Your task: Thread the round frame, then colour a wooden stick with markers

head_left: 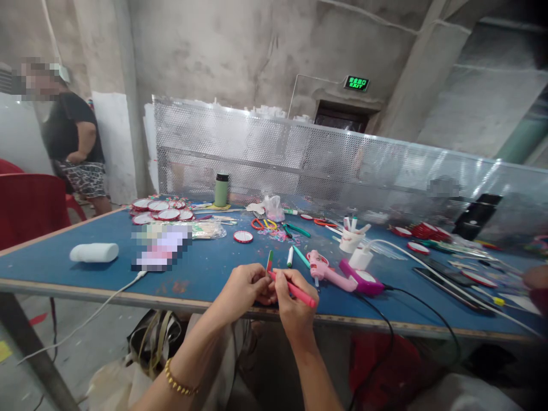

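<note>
My left hand (245, 287) is closed near the table's front edge, pinching a small thin strip (269, 260) that is green at its tip and red below. My right hand (295, 305) grips a red marker (303, 293) like a pen, its tip end against or very close to the strip. Fingers hide the strip's lower end. Just beyond my hands lie a white marker with a green end (290, 257) and a teal marker (302, 257). To their right is a pink glue gun (329, 273).
A purple block (363, 279) with a black cable lies right of the glue gun. Behind it stands a white cup of pens (351, 240). Pliers (297, 230), red-rimmed discs (166, 214), a phone (165, 248), a white bottle (94, 252) and a green tumbler (221, 191) occupy the table. A person (77, 131) stands left.
</note>
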A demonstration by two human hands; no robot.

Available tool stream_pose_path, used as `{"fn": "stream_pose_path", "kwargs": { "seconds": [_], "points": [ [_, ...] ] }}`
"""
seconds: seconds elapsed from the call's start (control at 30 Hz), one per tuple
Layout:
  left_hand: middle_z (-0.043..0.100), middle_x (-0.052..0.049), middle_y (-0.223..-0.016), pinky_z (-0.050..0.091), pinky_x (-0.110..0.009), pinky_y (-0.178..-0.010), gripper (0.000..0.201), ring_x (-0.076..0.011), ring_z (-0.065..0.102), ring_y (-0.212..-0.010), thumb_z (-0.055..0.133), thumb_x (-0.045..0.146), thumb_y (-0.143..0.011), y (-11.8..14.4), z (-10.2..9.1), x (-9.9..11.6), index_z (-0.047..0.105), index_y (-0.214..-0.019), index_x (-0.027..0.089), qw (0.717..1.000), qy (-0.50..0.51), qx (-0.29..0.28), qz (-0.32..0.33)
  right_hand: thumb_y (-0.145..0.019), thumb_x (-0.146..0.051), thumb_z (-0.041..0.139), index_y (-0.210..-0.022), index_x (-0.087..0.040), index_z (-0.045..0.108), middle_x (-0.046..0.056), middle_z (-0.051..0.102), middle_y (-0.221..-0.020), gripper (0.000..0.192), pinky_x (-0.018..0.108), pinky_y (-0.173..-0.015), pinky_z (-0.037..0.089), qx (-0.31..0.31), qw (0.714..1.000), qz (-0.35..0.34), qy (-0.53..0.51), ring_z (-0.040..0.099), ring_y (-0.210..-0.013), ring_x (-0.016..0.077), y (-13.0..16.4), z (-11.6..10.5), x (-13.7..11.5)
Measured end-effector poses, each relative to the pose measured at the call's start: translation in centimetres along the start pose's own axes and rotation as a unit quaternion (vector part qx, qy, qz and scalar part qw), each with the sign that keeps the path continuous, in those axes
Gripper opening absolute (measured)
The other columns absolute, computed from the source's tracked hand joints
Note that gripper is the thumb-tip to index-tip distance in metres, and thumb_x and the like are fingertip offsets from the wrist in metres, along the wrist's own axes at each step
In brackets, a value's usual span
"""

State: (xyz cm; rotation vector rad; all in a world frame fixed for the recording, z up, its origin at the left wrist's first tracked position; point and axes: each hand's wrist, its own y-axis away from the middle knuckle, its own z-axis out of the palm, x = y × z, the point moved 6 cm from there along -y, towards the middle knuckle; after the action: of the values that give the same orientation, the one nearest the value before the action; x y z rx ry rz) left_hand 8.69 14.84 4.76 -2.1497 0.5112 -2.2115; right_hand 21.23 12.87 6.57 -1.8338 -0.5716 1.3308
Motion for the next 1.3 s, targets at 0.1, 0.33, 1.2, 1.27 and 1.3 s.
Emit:
{"fn": "stream_pose_path", "kwargs": {
  "seconds": [0.1, 0.33, 1.2, 1.27, 1.3],
  "points": [
    [0.062, 0.001, -0.062, 0.058, -0.029, -0.060, 0.025, -0.0169, 0.067, -0.060, 0.063, 0.039, -0.079, 0.0, 0.0, 0.0, 0.054, -0.068, 0.018, 1.000, 0.000, -0.002, 0.003, -0.094, -0.028, 0.054, -0.080, -0.016, 0.069, 0.002, 0.065, -0.060, 0.025, 0.023, -0.048, 0.050, -0.004, 1.000, 0.003, -0.003, 0.061, -0.051, 0.0138, 0.0, 0.0, -0.1],
    [0.061, 0.001, -0.063, 0.058, -0.031, -0.061, 0.025, -0.0180, 0.067, -0.061, 0.062, 0.039, -0.080, 0.0, 0.0, 0.0, 0.054, -0.068, 0.018, 1.000, -0.014, -0.001, 0.002, -0.094, -0.030, 0.054, -0.080, -0.016, 0.069, 0.002, 0.065, -0.061, 0.026, 0.024, -0.049, 0.050, 0.004, 1.000, 0.018, 0.001, 0.061, -0.051, 0.0140, 0.0, 0.0, 0.0],
    [0.072, -0.004, -0.067, 0.059, -0.029, -0.065, 0.039, -0.0188, 0.072, -0.064, 0.075, 0.052, -0.070, -0.1, -0.3, -0.4, 0.059, -0.071, 0.016, 0.997, 0.075, 0.012, -0.031, -0.093, -0.031, 0.058, -0.101, -0.018, 0.064, -0.001, 0.064, -0.069, 0.016, 0.021, -0.046, 0.052, 0.101, 0.990, 0.068, -0.072, 0.059, -0.048, 0.0107, 0.3, -1.0, 0.4],
    [0.073, -0.004, -0.069, 0.059, -0.029, -0.066, 0.040, -0.0192, 0.073, -0.067, 0.076, 0.052, -0.069, -0.1, -0.5, -0.4, 0.061, -0.075, 0.015, 0.995, 0.093, 0.020, -0.033, -0.094, -0.030, 0.059, -0.101, -0.019, 0.063, -0.002, 0.064, -0.070, 0.014, 0.021, -0.047, 0.052, 0.097, 0.989, 0.067, -0.085, 0.058, -0.046, 0.0098, 0.3, -1.0, 0.2],
    [0.074, -0.004, -0.070, 0.059, -0.028, -0.066, 0.041, -0.0190, 0.073, -0.067, 0.077, 0.051, -0.069, -0.2, -0.7, -0.5, 0.062, -0.077, 0.014, 0.994, 0.100, 0.025, -0.034, -0.094, -0.029, 0.059, -0.098, -0.019, 0.064, -0.002, 0.064, -0.071, 0.012, 0.020, -0.046, 0.052, 0.091, 0.991, 0.056, -0.079, 0.057, -0.045, 0.0092, 0.3, -1.0, 0.0]
  ]
}}
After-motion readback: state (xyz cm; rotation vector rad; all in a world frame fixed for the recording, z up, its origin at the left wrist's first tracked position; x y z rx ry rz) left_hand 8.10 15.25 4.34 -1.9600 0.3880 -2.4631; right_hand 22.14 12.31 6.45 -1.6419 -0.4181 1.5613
